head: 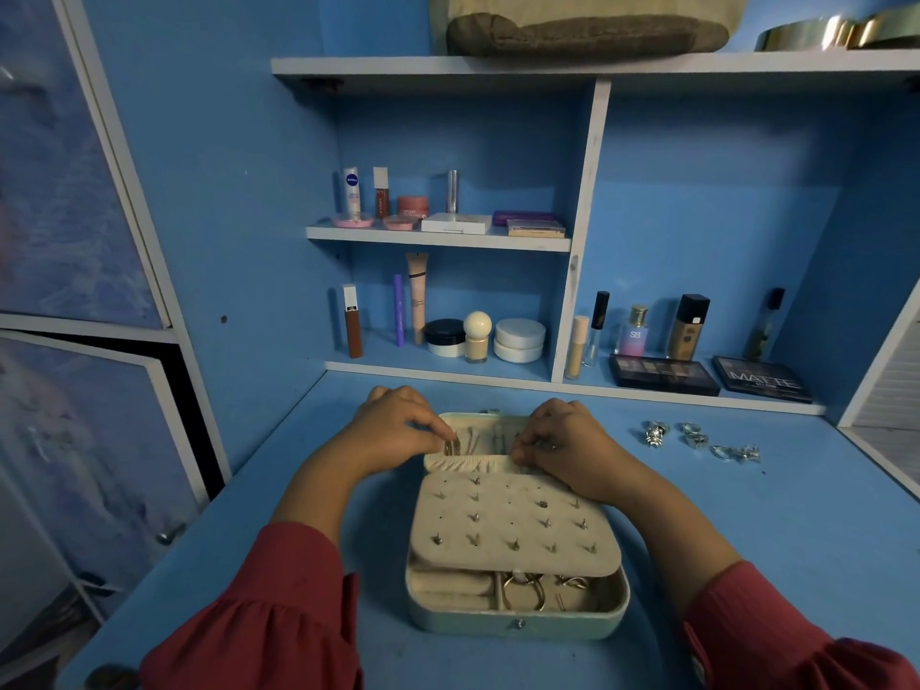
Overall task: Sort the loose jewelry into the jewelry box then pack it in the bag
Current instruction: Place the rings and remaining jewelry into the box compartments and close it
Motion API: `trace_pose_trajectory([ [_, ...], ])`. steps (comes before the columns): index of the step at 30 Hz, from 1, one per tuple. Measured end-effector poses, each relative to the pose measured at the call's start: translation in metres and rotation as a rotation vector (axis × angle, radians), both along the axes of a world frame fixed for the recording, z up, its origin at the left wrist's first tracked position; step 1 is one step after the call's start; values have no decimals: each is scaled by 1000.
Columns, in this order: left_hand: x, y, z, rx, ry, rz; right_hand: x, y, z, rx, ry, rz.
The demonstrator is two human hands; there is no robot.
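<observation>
A pale green jewelry box [517,622] lies open on the blue desk, with a cream stud panel [513,520] folded over its lower tray. Rings and hoops show in the tray [527,587]. My left hand [398,430] pinches a small gold piece of jewelry [452,446] at the elastic pocket [468,463] in the lid. My right hand [562,443] pinches the pocket's edge at the right. Several loose silver pieces [697,438] lie on the desk to the right of the box. A beige bag [587,27] sits on the top shelf.
Cosmetic bottles, jars and tubes [448,326] fill the shelves behind the box. Two eyeshadow palettes [707,376] lie at the back right. A cabinet with doors [79,341] stands at the left. Gold-rimmed trays [836,32] sit on the top shelf.
</observation>
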State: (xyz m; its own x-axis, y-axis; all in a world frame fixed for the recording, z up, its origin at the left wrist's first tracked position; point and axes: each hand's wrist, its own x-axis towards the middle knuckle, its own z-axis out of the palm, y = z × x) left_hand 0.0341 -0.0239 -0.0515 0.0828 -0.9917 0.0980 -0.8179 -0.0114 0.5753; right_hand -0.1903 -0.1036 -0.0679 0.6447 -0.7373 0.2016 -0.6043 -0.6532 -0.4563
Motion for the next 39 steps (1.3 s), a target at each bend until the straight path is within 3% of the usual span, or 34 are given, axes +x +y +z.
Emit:
trace_pose_trajectory([
  [22,1,-6,-9,-27,-21,18,0,1,0,-13,-2,-5],
  [25,2,-7,-11,-88,-80,90,0,0,-1,-8,-6,1],
  [39,-9,-12,-13,-25,-312,127,0,0,0,-13,-6,11],
])
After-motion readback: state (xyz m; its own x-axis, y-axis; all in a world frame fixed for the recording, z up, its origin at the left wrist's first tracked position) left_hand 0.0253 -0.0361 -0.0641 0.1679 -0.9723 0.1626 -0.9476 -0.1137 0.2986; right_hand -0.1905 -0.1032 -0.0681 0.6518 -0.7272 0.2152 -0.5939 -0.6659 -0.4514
